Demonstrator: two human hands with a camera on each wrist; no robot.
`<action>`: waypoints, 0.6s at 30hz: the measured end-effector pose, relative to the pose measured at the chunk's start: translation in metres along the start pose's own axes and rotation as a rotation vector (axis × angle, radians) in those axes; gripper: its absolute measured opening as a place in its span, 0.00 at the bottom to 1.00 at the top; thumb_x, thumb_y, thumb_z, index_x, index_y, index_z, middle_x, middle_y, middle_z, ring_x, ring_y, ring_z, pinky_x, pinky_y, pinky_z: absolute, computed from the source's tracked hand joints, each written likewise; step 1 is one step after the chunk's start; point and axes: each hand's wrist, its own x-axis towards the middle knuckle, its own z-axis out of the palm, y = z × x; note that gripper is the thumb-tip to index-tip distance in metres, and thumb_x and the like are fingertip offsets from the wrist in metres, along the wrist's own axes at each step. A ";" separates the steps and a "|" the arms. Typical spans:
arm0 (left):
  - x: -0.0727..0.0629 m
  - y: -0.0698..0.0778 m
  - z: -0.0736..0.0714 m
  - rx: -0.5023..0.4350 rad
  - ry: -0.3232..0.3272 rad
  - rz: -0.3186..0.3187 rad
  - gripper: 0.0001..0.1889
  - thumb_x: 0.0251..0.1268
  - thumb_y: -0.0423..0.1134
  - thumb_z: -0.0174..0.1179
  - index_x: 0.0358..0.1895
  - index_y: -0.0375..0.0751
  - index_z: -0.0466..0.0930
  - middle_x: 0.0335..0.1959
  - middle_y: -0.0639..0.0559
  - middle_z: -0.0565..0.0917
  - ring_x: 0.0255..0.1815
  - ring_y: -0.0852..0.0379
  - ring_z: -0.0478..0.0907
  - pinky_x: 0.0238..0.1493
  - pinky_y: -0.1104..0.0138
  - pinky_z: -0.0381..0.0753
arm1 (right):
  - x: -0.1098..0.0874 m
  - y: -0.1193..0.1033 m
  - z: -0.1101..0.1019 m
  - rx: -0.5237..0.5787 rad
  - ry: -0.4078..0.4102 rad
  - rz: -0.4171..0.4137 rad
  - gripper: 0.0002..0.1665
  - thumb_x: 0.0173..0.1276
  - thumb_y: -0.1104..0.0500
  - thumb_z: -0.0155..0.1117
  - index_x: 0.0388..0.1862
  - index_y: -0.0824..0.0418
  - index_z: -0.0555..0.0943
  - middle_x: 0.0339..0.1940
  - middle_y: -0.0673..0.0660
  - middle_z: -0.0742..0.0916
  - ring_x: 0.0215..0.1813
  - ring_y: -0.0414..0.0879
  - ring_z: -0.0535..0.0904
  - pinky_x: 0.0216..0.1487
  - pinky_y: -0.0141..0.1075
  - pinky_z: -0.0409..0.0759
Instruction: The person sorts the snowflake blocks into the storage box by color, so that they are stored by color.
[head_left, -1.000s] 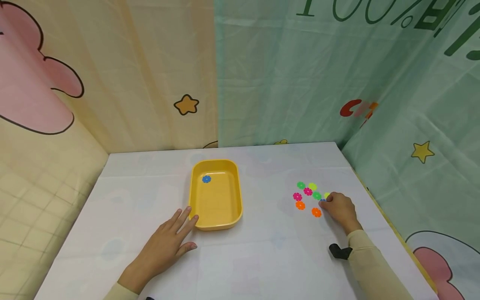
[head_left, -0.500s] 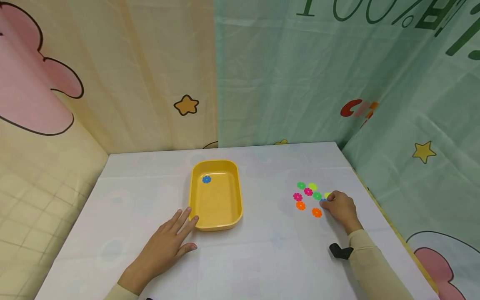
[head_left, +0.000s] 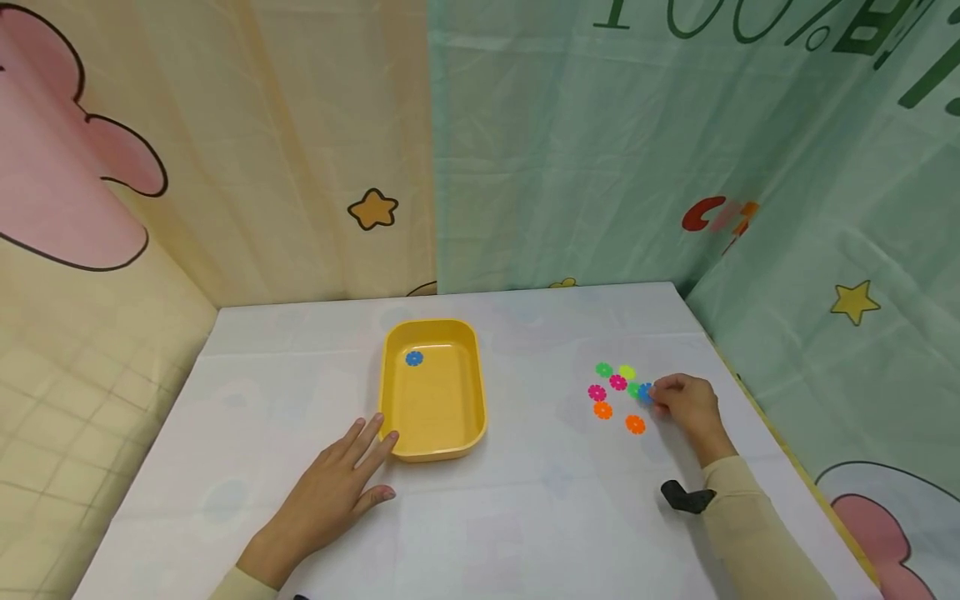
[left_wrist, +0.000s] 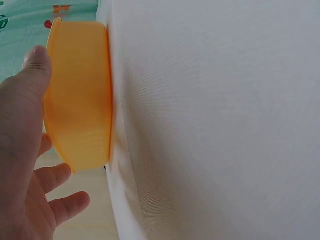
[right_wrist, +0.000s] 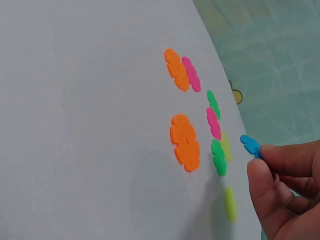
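Between thumb and fingertip my right hand (head_left: 690,410) pinches a blue flower-shaped disc (right_wrist: 250,145), raised off the tabletop in the right wrist view. Beside it lie flat flower discs: an orange disc (right_wrist: 185,143), a green disc (right_wrist: 218,157), a pink disc (right_wrist: 213,123) and a yellow disc (right_wrist: 230,204), with several more around them. My left hand (head_left: 330,492) has its fingers spread, the fingertips at the near left corner of a yellow tray (head_left: 482,392). Inside that tray, toward the back, sits another blue disc (head_left: 414,358).
A white cloth (head_left: 525,508) covers the table. Printed curtains (head_left: 570,167) rise right behind its back edge and along its sides. A black strap end (head_left: 686,497) sticks out by the right sleeve.
My right hand has lifted the blue disc from the table, moving slightly up and to the right. The left hand and the tray have stayed in place.
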 end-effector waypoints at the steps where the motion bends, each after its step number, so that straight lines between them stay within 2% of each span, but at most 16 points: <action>1: 0.000 0.000 0.000 -0.001 -0.005 0.000 0.40 0.68 0.62 0.60 0.78 0.47 0.65 0.81 0.42 0.59 0.77 0.36 0.62 0.66 0.45 0.73 | 0.000 -0.002 0.000 0.033 -0.002 0.006 0.17 0.71 0.61 0.67 0.50 0.75 0.81 0.31 0.49 0.85 0.28 0.38 0.84 0.34 0.28 0.84; 9: 0.001 -0.002 -0.002 0.007 -0.023 -0.006 0.40 0.68 0.62 0.61 0.78 0.47 0.65 0.82 0.42 0.58 0.78 0.36 0.61 0.67 0.45 0.73 | 0.004 -0.018 0.007 0.197 -0.027 0.029 0.20 0.74 0.62 0.65 0.56 0.76 0.77 0.35 0.51 0.83 0.32 0.37 0.84 0.40 0.28 0.86; 14: 0.001 -0.001 0.000 0.010 0.006 0.010 0.40 0.67 0.62 0.62 0.77 0.46 0.66 0.81 0.41 0.60 0.77 0.35 0.63 0.65 0.45 0.74 | 0.006 -0.031 0.015 0.246 -0.050 0.003 0.20 0.74 0.63 0.64 0.57 0.78 0.76 0.33 0.50 0.83 0.31 0.36 0.84 0.40 0.26 0.85; 18: 0.001 -0.001 -0.001 0.011 0.025 0.018 0.39 0.68 0.63 0.61 0.77 0.46 0.66 0.80 0.41 0.61 0.76 0.35 0.64 0.64 0.45 0.75 | 0.009 -0.043 0.023 0.253 -0.065 -0.005 0.21 0.75 0.61 0.64 0.58 0.76 0.76 0.36 0.52 0.83 0.34 0.38 0.86 0.43 0.27 0.85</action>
